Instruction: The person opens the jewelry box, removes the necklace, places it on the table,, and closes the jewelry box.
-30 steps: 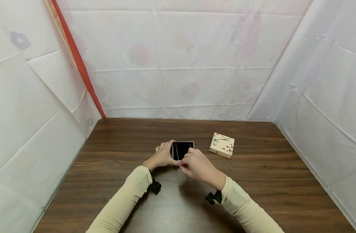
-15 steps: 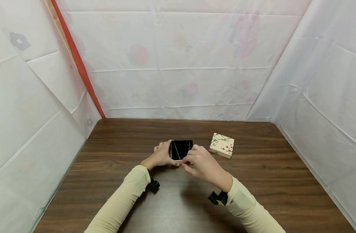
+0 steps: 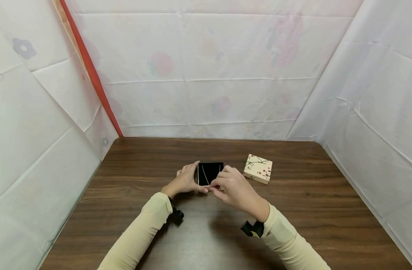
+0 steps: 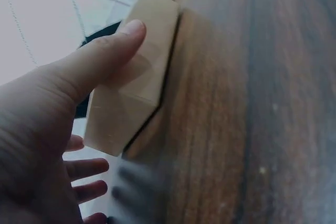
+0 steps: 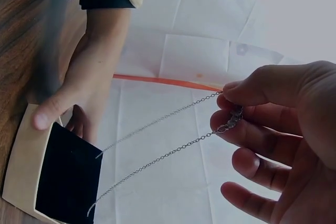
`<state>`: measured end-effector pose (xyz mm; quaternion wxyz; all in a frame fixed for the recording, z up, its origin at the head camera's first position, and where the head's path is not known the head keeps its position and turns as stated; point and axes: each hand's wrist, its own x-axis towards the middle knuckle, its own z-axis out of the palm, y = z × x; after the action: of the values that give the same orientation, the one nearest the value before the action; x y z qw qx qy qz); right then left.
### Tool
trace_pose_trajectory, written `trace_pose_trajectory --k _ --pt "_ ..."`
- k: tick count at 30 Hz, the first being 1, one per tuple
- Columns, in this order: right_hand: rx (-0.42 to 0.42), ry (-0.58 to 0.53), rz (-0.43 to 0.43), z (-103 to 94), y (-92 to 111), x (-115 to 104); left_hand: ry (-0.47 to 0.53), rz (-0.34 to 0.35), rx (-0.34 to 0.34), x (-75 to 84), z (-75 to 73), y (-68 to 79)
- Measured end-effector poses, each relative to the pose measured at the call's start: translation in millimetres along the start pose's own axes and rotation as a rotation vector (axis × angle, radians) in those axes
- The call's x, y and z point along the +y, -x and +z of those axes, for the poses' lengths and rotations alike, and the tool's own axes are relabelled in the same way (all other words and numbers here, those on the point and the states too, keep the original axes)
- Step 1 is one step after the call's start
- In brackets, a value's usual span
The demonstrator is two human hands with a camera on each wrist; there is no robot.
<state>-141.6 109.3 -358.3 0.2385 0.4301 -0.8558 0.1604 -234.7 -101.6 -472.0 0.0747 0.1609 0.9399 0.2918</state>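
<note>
A small cream box (image 5: 23, 150) with a black insert (image 3: 210, 172) sits on the table. My left hand (image 3: 185, 182) holds the box by its left side, the thumb along the near wall (image 4: 152, 40). Its lower fingers hang free in the left wrist view. My right hand (image 3: 234, 189) is at the box's near right corner, pinching a thin silver chain necklace (image 5: 168, 154) by its clasp end between thumb and fingers. Two strands of chain run from the fingertips to the black insert, drawn taut or nearly so. In the head view the right hand hides part of the box.
To the right of the box lies a square cream box lid (image 3: 258, 168) printed with branches and red blossoms. White patterned cloth (image 3: 206, 75) hangs behind the brown wooden table (image 3: 152, 157) and on both sides. A red strip (image 3: 91, 71) runs down the left corner.
My right hand has shifted slightly right with the chain, and the left strand slants more across the insert. The box has moved a little left. Little differs over the last half second.
</note>
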Motion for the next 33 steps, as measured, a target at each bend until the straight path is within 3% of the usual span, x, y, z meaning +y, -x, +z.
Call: trace_pose_trajectory --k 8,16,27,33 --pt "0.017 0.012 -0.006 0.3 -0.5 1.7 0.072 -0.007 0.095 5.4 -1.3 2.8" --pt "0.011 0.007 -0.012 -0.2 -1.7 1.1 0.081 -0.039 0.152 8.8 3.1 3.3" --pt "0.029 0.006 -0.017 1.3 -0.9 3.3 0.189 -0.048 0.322 10.5 9.7 2.5" --pt "0.021 -0.009 -0.015 1.4 0.2 3.3 0.238 -0.044 0.331 11.9 9.3 1.0"
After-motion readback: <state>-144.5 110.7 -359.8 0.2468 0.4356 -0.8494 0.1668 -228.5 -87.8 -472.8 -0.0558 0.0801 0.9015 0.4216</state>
